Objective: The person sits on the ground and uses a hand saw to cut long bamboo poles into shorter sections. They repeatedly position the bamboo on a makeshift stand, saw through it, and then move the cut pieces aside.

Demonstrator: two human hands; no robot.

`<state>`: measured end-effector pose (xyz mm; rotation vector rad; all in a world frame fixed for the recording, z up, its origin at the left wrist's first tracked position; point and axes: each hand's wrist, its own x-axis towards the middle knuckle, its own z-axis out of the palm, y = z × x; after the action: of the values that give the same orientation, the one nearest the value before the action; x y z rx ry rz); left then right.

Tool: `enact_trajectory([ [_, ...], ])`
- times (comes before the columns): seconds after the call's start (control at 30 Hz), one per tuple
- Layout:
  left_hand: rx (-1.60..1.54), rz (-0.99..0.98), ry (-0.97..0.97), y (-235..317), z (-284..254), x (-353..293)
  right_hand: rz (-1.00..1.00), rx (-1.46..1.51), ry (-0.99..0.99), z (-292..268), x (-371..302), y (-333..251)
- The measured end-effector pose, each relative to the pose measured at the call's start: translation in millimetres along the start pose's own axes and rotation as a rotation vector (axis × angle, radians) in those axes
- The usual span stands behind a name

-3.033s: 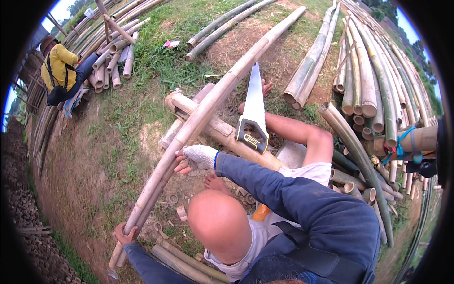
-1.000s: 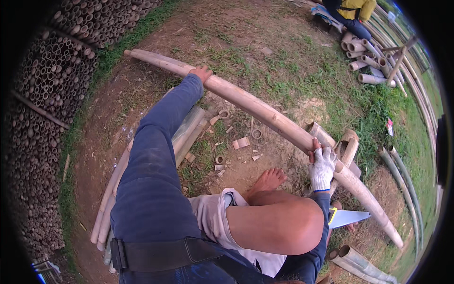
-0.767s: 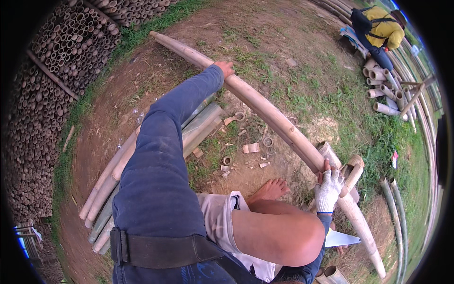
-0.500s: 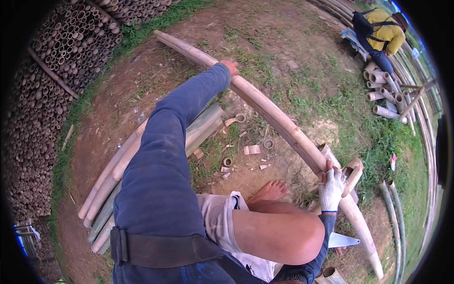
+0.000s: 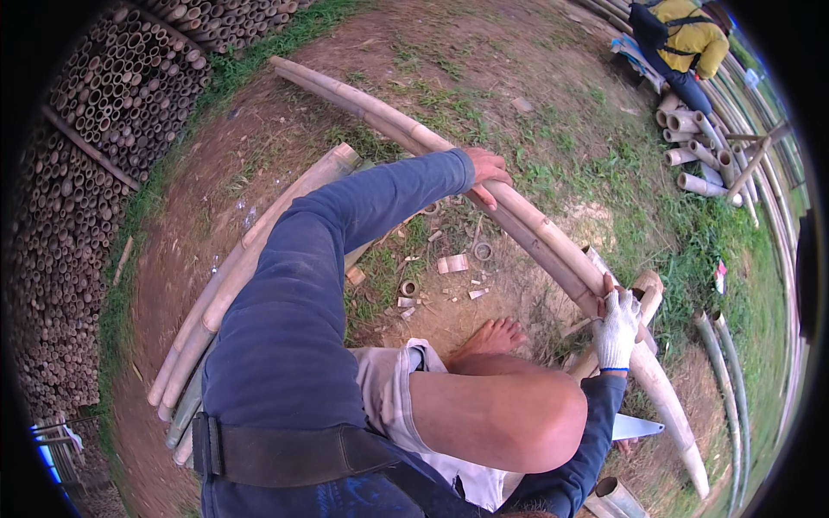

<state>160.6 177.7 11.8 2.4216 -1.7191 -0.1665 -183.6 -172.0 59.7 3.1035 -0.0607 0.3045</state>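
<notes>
Two long tan bamboo poles lie side by side, running from the upper left to the lower right; the upper bamboo pole (image 5: 553, 231) is in my grip. My bare left hand (image 5: 489, 175) is closed over it near the middle, thumb on the near side. Farther right, my right hand (image 5: 618, 328), in a white glove with bare fingertips, is wrapped round the poles beside a short bamboo crosspiece (image 5: 648, 298). Part of its grip is hidden. Below my right forearm a flat, pale blade (image 5: 637, 426) with a small hole sticks out from behind my knee.
More bamboo poles (image 5: 226, 289) lie left of my arm. Cut rings and chips (image 5: 452, 263) litter the dirt near my bare foot (image 5: 490, 338). A large bamboo stack (image 5: 95, 198) fills the left. A person in yellow (image 5: 691, 34) bends near cut tubes (image 5: 704, 184) at the upper right.
My left hand has slid along the pole toward my right hand. The two poles now show more clearly apart, and the end of another pole has come into view beside my left arm.
</notes>
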Motion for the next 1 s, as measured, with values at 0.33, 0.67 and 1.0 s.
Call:
enact_trajectory([
  [0.33, 0.091, -0.048, 0.222, 13, 3, -9, 0.000, -0.094, 0.094, -26, 12, -19],
  [0.67, 0.120, -0.017, 0.234, 10, 22, -8, 0.007, -0.105, 0.002, -15, 9, -20],
  [1.0, 0.055, 0.056, 0.285, -1, 28, 0, 0.165, 0.049, 0.409, -9, -51, -24],
])
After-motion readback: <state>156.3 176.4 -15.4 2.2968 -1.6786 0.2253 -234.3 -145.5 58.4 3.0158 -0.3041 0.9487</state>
